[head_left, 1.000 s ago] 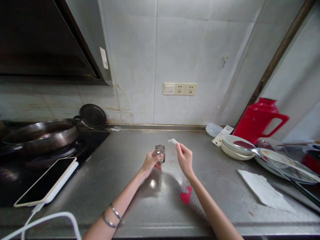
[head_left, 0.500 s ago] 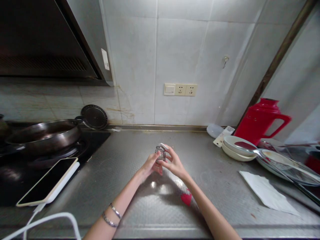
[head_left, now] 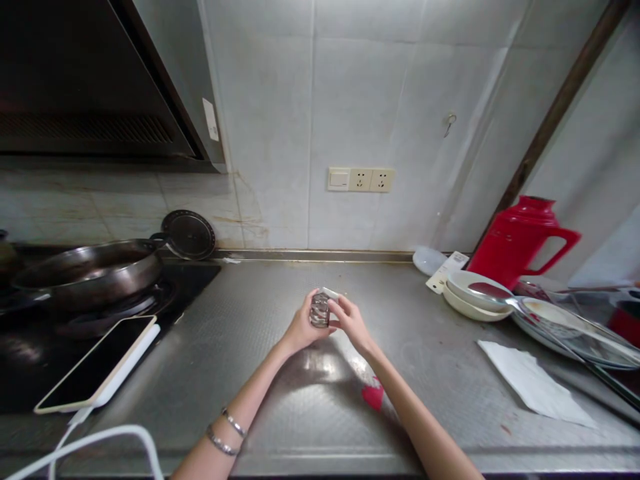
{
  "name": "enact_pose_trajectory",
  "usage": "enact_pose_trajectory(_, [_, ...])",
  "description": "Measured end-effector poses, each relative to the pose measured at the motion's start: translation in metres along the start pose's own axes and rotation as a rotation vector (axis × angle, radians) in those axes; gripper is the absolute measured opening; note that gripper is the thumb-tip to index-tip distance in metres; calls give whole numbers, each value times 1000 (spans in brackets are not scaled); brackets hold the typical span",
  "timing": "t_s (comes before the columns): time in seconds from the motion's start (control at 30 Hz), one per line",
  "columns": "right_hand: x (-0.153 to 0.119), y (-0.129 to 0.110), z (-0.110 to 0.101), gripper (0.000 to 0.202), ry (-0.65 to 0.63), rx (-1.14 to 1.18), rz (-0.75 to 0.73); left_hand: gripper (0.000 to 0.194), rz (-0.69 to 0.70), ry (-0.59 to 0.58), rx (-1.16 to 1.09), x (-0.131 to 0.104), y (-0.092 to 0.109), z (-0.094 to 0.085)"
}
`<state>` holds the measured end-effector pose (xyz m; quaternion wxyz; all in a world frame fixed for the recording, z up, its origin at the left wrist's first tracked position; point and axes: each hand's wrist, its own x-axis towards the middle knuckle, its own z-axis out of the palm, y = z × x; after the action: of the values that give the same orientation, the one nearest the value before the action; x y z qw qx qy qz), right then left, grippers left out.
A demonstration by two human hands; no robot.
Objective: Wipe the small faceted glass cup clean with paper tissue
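A small, clear, ribbed container (head_left: 320, 311), glassy and grey-brown, is held above the middle of the steel counter (head_left: 250, 287). My left hand (head_left: 301, 329) is closed around its left side and underside. At its right side, my right hand (head_left: 350, 323) has its thumb and fingers bent against it. A pale edge shows at the top of the container; its exact kind is too small to tell. Below my right forearm lies a red and clear item (head_left: 371, 393), partly hidden by the arm.
On the left, a steel pan (head_left: 95, 273) sits on the black stove, with a phone (head_left: 97, 367) and its white cable (head_left: 115, 432) nearer. To the right are a red thermos (head_left: 517, 243), stacked bowls (head_left: 477, 303), plates (head_left: 555, 313) and a white paper sheet (head_left: 535, 387).
The container has been turned in my hands, and its ribbed side now faces me. My left fingers have shifted from its front to around its left side.
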<state>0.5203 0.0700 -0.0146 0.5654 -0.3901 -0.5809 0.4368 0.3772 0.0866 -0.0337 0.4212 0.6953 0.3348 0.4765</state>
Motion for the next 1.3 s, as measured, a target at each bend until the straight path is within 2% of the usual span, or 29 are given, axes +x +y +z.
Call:
enact_pose_trajectory(0.1, [5, 0, -6, 48, 125, -112, 47, 87, 34, 11, 63, -2, 2, 2])
enact_pose_trajectory(0.17, [8, -1, -12, 48, 221, -259, -28, 86, 34, 16, 117, -4, 2, 5])
enact_pose_trajectory(0.23, [9, -3, -15, 45, 265, -358, -132, 86, 22, 20, 136, -6, 1, 7])
enact_pose_trajectory(0.3, [7, -5, -13, 42, 216, -372, -186, 86, 21, 31, 133, -6, 0, 9])
enact_pose_trajectory(0.4, [2, -7, -5, 40, 95, -302, -189, 84, 44, 49, 153, -6, -2, 11])
enact_pose_trajectory(0.5, [-2, -9, 5, 36, 101, -286, -230, 78, 44, 29, 147, -4, -3, 12])
enact_pose_trajectory(0.6, [-4, -11, 13, 30, 96, -345, -379, 76, 58, 41, 112, -2, -6, 11])
enact_pose_trajectory(0.7, [-11, -12, 21, 27, 26, -420, -558, 69, 108, 104, 96, 0, -11, 8])
enact_pose_trajectory(0.83, [-21, -13, 29, 28, -64, -463, -651, 64, 39, 125, 87, 3, -16, 1])
enact_pose_trajectory(0.9, [-20, -14, 27, 28, -5, -424, -635, 70, 9, 135, 81, 3, -16, -2])
enact_pose_trajectory(1.03, [-4, -20, 13, 31, 365, -347, -433, 75, 63, 136, 138, 1, -11, -2])
enact_pose_trajectory(1.07, [2, -22, 8, 34, 402, -363, -382, 76, 71, 130, 171, 0, -9, -1])
enact_pose_trajectory(1.13, [11, -24, 3, 41, 357, -432, -314, 80, 72, 114, 222, -2, -8, 1])
enact_pose_trajectory(1.2, [15, -24, 3, 46, 236, -495, -275, 82, 70, 100, 244, -3, -9, 3])
enact_pose_trajectory(1.3, [12, -22, 10, 40, 120, -503, -280, 80, 44, 85, 251, -4, -11, 4])
